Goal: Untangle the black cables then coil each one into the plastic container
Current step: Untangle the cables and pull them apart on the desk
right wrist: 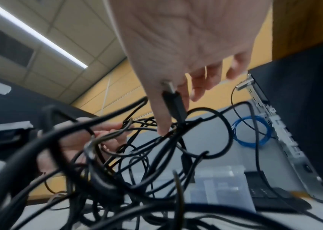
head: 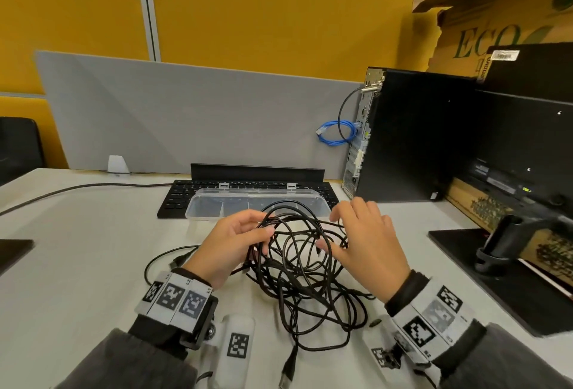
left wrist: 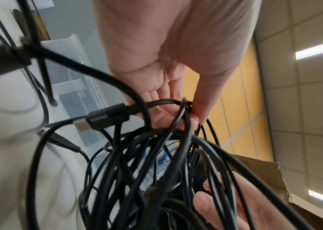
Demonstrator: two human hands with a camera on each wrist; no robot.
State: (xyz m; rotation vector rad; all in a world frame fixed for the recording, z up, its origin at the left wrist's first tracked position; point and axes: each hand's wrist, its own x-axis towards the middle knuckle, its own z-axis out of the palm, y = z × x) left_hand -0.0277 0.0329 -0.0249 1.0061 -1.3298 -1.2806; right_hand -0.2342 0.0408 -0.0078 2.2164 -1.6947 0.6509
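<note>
Black cables (head: 297, 267) stay knotted: left hand (head: 231, 244) pinches loops, right hand (head: 369, 244) spread; she should free a plug first

You are in an office. You sit at a pale worktop (head: 77, 249) with a grey divider screen (head: 186, 116) standing along its far edge. Behind that, the wall panels (head: 263, 10) are yellow. A black keyboard (head: 178, 198) lies on the far side of the worktop. To the right stands a black computer tower (head: 412, 137) with a blue network cable (head: 336, 133) looped at its back. A black monitor (head: 527, 140) on its stand is at the far right, and a torn cardboard box (head: 496, 26) sits behind it. Up above, the wrist views show ceiling tiles (right wrist: 58, 35) and long strip lights (right wrist: 34, 34).
</note>
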